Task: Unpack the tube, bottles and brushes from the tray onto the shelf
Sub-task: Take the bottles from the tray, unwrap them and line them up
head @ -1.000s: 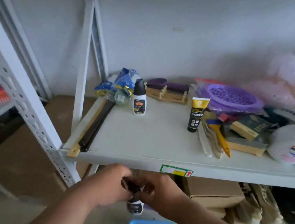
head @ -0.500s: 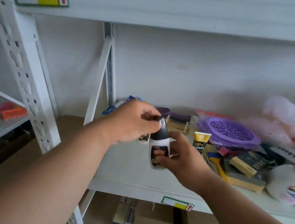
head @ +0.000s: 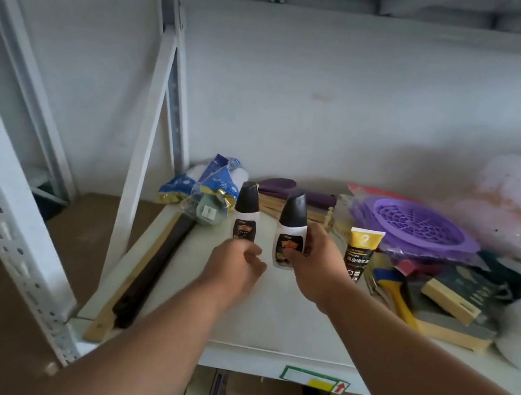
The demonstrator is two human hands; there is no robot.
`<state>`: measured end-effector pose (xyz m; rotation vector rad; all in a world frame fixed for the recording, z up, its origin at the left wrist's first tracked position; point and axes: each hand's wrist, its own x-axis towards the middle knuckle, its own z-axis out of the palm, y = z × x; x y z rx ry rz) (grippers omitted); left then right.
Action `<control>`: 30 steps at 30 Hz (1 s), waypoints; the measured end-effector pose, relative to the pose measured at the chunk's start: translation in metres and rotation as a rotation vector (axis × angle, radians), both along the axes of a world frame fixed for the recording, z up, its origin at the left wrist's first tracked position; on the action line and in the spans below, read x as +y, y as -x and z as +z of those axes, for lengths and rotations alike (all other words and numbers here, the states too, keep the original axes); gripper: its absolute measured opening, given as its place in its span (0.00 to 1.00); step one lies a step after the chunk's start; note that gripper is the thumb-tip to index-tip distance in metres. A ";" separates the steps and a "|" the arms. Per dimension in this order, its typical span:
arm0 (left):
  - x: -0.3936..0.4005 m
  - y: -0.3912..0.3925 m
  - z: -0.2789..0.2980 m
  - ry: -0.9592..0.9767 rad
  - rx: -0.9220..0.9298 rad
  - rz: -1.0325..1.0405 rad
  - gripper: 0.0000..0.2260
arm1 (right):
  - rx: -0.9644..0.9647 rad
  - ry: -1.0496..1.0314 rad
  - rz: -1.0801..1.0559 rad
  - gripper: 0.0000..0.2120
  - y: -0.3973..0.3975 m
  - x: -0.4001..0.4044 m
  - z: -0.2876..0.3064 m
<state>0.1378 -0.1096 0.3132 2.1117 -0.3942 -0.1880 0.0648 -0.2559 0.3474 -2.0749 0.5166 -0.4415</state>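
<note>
The right hand has its fingers clamped round a black-capped bottle, upright on the shelf; the left hand hangs loose, fingers apart, just in front of a 2nd bottle; yellow-topped tube stands just to the rt.

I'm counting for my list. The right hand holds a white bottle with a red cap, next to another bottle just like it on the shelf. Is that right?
Not quite: the cap is black, not red. The head view shows the right hand holding the white bottle, black-capped, beside a matching second bottle on the shelf.
</note>
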 end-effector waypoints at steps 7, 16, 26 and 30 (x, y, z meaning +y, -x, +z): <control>-0.024 -0.015 -0.012 0.016 -0.140 0.084 0.07 | -0.012 -0.049 -0.029 0.10 -0.028 0.001 -0.030; -0.043 -0.025 -0.019 -0.123 -0.182 0.165 0.06 | -0.059 0.000 -0.077 0.14 -0.041 -0.002 -0.037; -0.055 -0.027 -0.017 -0.185 -0.157 0.197 0.07 | -0.066 0.031 -0.105 0.17 -0.045 -0.009 -0.038; -0.055 -0.025 -0.017 -0.192 -0.175 0.203 0.07 | -0.074 0.025 -0.111 0.18 -0.045 -0.009 -0.039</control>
